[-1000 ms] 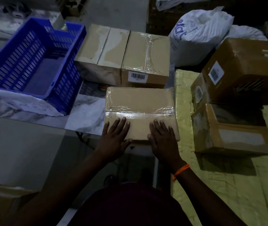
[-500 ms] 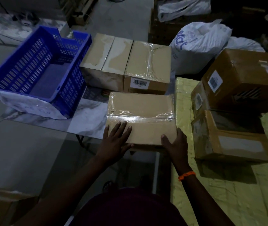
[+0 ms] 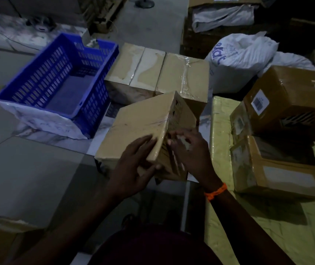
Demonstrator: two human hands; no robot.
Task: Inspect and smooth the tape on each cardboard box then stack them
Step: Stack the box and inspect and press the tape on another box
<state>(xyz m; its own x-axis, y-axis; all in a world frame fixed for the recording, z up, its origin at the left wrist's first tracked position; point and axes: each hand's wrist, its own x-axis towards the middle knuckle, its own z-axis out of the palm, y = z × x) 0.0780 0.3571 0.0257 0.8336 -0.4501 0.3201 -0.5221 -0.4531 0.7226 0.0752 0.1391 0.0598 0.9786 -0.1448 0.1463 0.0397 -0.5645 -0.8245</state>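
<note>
A tan rectangular cardboard box (image 3: 143, 127), glossy-taped, is resting tilted at the front of the marbled tabletop (image 3: 60, 141). The left hand (image 3: 133, 167) is clamping its near corner, fingers spread. The right hand (image 3: 193, 155) is laying bent fingers on its printed end, grip unclear. Three brown cartons (image 3: 279, 169) are sitting right, one blue slotted plastic crate (image 3: 57, 83) left.

Box (image 3: 143, 127) sits tilted at centre, held between left hand (image 3: 133, 169) and right hand (image 3: 193, 153). Crate (image 3: 57, 83) lies to its left. Row of boxes (image 3: 158, 73) stands behind it, sack (image 3: 239, 60) behind right. Stack of boxes (image 3: 290, 104) rests on mat (image 3: 267, 236) at right.
</note>
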